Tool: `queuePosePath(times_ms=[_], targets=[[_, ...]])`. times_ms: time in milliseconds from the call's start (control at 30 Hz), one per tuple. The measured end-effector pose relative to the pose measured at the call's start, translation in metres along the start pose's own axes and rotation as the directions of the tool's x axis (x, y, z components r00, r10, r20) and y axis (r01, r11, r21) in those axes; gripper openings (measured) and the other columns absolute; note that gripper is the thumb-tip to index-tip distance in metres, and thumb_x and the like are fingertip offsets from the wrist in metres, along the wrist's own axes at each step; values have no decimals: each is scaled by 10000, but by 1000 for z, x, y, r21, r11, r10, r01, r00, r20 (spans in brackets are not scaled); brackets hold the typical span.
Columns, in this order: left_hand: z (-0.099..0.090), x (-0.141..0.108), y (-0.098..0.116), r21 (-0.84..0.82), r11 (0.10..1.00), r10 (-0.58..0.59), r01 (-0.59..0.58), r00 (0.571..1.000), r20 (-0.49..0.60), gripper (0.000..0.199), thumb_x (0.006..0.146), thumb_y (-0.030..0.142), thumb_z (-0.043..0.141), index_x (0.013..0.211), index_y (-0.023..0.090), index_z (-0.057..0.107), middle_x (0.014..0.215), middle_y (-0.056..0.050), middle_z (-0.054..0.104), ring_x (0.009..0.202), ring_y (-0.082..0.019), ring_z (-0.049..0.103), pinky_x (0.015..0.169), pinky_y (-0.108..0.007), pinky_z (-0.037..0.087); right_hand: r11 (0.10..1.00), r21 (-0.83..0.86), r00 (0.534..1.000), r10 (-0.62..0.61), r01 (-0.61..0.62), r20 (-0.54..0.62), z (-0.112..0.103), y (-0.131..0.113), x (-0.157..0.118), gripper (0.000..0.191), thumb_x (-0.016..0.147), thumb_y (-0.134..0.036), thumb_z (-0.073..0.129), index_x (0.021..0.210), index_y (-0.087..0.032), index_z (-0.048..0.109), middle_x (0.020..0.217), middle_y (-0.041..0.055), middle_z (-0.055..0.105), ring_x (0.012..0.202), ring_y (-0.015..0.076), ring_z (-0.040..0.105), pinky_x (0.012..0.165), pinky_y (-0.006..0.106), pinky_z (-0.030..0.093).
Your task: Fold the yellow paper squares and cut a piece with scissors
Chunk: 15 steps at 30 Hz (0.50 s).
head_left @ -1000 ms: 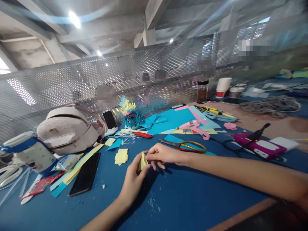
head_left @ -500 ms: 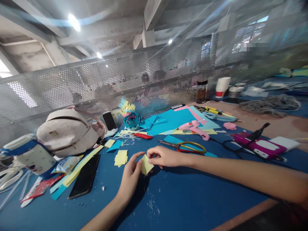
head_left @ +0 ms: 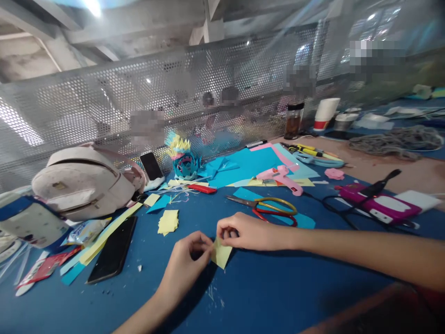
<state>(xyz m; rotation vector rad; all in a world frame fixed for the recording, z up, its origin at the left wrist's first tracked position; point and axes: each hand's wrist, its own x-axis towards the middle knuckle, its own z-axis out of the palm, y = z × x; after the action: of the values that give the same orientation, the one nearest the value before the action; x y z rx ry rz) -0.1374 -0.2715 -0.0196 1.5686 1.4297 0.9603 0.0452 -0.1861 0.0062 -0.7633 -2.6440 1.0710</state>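
A small yellow paper square (head_left: 221,255) is held between my two hands, just above the blue table. My left hand (head_left: 192,256) pinches its left edge between thumb and fingers. Curled over the upper edge, my right hand (head_left: 239,232) grips it with its fingertips, which are partly hidden. To the left lies a stack of similar yellow paper squares (head_left: 168,221). Behind my right hand rest scissors (head_left: 267,206) with gold and red handles, partly over a blue paper piece (head_left: 306,221).
At the back stand a folded paper model (head_left: 186,162) and blue paper sheets (head_left: 248,164). A pink glue gun (head_left: 283,178) and a red cutter (head_left: 201,189) lie nearer. Leftward are a black phone (head_left: 113,250), a pale backpack (head_left: 81,183) and a snack packet (head_left: 85,231). A purple device (head_left: 380,202) sits right.
Both hands have shifted slightly rightward and down in view with the yellow paper, which now shows more of its flat face. The camera view has tilted down a little.
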Motion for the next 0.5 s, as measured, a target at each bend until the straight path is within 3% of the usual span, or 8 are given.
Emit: queuePosePath(times_ms=[133,333,500], targets=[[-4,-1,1,289,944,166,-159,986,0,115,765,123,545,699,197,605,779,-20,659,771,-190,577,732,-295,400,997,-68,999,-48,47,-8,8,6,-2,104,831,-241,540,843,-186,628,703,-5,642,617,115,564,542,186,349],[-9,4,-9,403,893,185,-201,980,79,104,777,115,570,725,205,579,828,-4,643,816,-184,560,762,-317,368,968,-182,985,-175,172,-4,12,15,-1,71,851,-238,550,872,-199,605,828,-3,626,729,115,562,634,194,371],[-14,1,-19,457,831,247,-318,946,208,117,833,165,556,899,255,592,919,22,657,854,-166,560,784,-316,343,921,-221,947,-315,322,69,13,28,2,130,903,-216,481,931,-189,605,921,29,629,895,150,534,773,225,369]])
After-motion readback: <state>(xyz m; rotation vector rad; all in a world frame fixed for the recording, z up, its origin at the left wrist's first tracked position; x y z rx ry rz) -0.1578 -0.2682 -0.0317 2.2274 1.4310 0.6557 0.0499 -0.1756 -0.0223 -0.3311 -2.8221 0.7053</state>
